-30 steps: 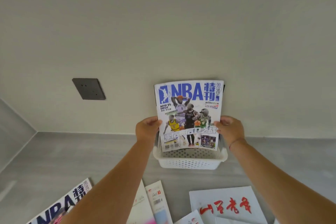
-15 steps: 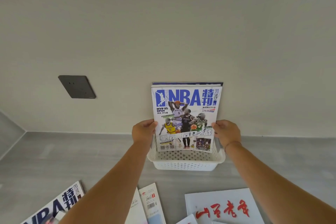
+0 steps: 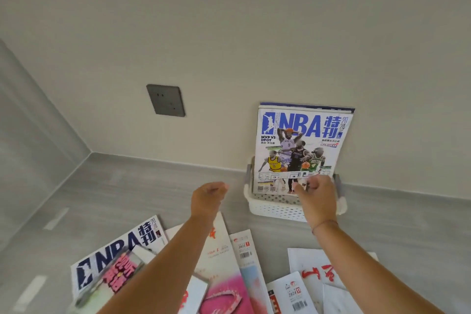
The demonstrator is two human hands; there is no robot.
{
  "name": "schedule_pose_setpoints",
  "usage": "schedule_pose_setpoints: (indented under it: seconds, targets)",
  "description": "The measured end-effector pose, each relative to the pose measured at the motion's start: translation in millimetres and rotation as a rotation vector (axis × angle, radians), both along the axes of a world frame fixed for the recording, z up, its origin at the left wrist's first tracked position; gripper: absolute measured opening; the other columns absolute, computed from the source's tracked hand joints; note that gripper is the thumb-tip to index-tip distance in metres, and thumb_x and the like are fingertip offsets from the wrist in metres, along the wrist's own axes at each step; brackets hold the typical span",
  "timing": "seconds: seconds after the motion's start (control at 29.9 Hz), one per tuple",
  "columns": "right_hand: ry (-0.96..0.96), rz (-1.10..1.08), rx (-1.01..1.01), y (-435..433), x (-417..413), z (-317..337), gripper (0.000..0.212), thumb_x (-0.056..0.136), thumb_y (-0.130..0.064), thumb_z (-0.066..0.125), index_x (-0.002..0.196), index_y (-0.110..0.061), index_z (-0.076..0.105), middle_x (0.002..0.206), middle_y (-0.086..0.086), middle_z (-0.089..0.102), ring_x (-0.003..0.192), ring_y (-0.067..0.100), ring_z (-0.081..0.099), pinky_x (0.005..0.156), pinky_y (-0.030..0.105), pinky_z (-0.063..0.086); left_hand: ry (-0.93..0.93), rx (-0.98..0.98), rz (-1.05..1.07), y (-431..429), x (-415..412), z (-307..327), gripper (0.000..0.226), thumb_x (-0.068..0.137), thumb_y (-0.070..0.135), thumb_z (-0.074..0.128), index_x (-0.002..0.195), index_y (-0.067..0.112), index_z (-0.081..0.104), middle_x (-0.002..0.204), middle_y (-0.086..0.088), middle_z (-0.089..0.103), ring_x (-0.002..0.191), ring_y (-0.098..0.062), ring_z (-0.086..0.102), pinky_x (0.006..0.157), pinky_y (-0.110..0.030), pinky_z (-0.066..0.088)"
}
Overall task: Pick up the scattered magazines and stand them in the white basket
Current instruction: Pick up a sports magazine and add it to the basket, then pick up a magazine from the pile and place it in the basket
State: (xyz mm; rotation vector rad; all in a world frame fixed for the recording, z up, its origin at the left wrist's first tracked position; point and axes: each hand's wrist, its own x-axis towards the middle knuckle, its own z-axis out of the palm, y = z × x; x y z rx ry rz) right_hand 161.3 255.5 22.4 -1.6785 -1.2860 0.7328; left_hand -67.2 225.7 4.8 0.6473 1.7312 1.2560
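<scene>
Floor [image 3: 132, 186] is grey, beige wall [image 3: 229, 20] behind with a dark socket plate [image 3: 166, 100] at 10 o'clock from the basket. NBA magazine [image 3: 300, 150] stands upright in the white basket [image 3: 275, 208] against the wall, long axis vertical, another issue's blue edge showing behind it. Scattered pile lies flat at 6 to 8 o'clock from the basket: second NBA issue [image 3: 117, 245], pink-cover magazine [image 3: 224, 285], red-calligraphy magazine [image 3: 316, 270] at 5 o'clock. Left hand [image 3: 207, 200] hangs free at 9 o'clock from the basket, fingers loosely curled, holding nothing, nearer the NBA issue on the floor. Right hand [image 3: 317, 197] is in front of the basket rim, fingers curled near the standing cover's lower edge; can't tell if touching it. My read: next pick is down and back toward 7 o'clock, left hand leads.
</scene>
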Motion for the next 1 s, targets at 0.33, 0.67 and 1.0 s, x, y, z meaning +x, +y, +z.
schedule_pose_setpoints:
  seconds: [0.33, 0.67, 1.0]
  targets:
    - [0.077, 0.355, -0.263, -134, -136, -49, 0.039, 0.075, -0.021, 0.074, 0.105, -0.011, 0.051, 0.100, 0.007, 0.056, 0.092, 0.022, 0.058, 0.069, 0.022, 0.041, 0.324, -0.183, 0.074, -172, -119, -40, 0.008, 0.084, 0.023, 0.067, 0.091, 0.021, 0.070, 0.082, 0.015, 0.065, 0.065, -0.003, 0.058, 0.055, -0.014, 0.043]
    - [-0.254, 0.264, -0.269, -226, -197, -57, 0.047, 0.074, -0.025, 0.072, 0.116, -0.011, 0.055, 0.122, 0.012, 0.053, 0.109, 0.030, 0.053, 0.088, 0.037, 0.047, 0.466, -0.316, 0.172, -305, -191, -63, 0.010, 0.082, 0.022, 0.070, 0.091, 0.021, 0.073, 0.090, -0.001, 0.074, 0.073, -0.017, 0.065, 0.071, -0.032, 0.056]
    - [0.099, 0.482, -0.440, -293, -231, -64, 0.051, 0.077, -0.015, 0.073, 0.120, -0.009, 0.046, 0.120, 0.006, 0.053, 0.098, 0.017, 0.058, 0.084, 0.027, 0.048, 0.704, -0.520, -0.186, -305, -223, -68, 0.069, 0.073, 0.037, 0.071, 0.135, 0.028, 0.042, 0.136, -0.004, 0.044, 0.122, -0.026, 0.041, 0.104, -0.042, 0.035]
